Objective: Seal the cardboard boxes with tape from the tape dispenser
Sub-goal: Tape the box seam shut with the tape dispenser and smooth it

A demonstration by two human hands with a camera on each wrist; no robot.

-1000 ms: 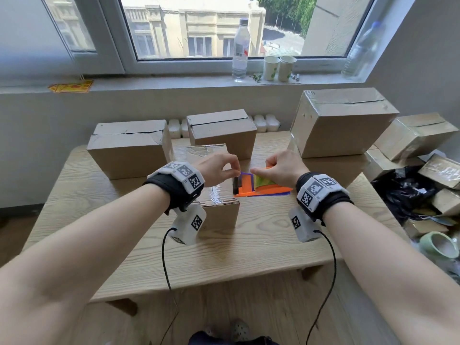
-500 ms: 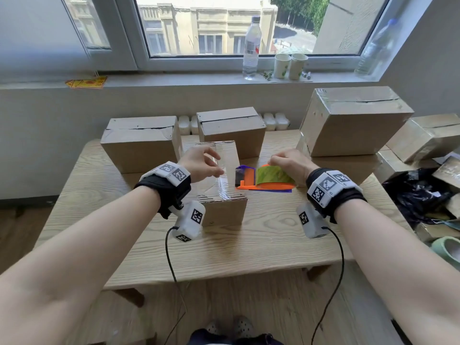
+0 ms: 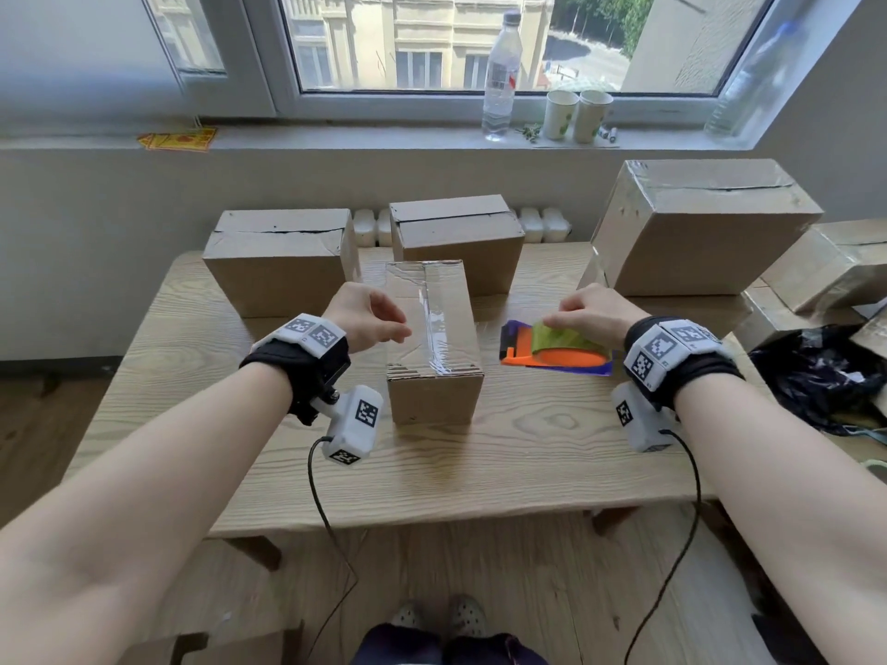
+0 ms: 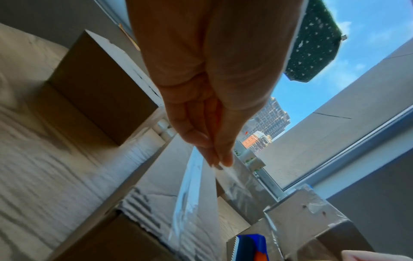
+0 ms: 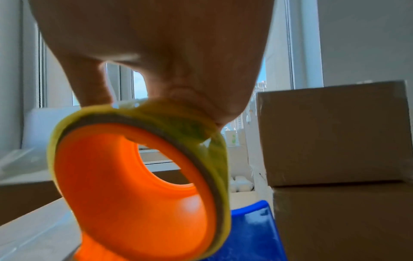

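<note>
Small brown cardboard box (image 3: 434,328) w/ clear tape along its top sits mid-table, orange-and-blue tape dispenser (image 3: 552,350) just right of it. Right hand (image 3: 593,314) grips the dispenser's yellow-green roll from above. Left hand (image 3: 367,316) hovers at the box's left edge, fingers loosely curled, prob. holding nothing.

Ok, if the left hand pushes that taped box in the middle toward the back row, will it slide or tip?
Probably slide: the taped box lies flat and lengthwise on the smooth wooden table. It likely keeps its shape, since tape runs along the top seam. Weight can't be judged; the contents are hidden.
</note>
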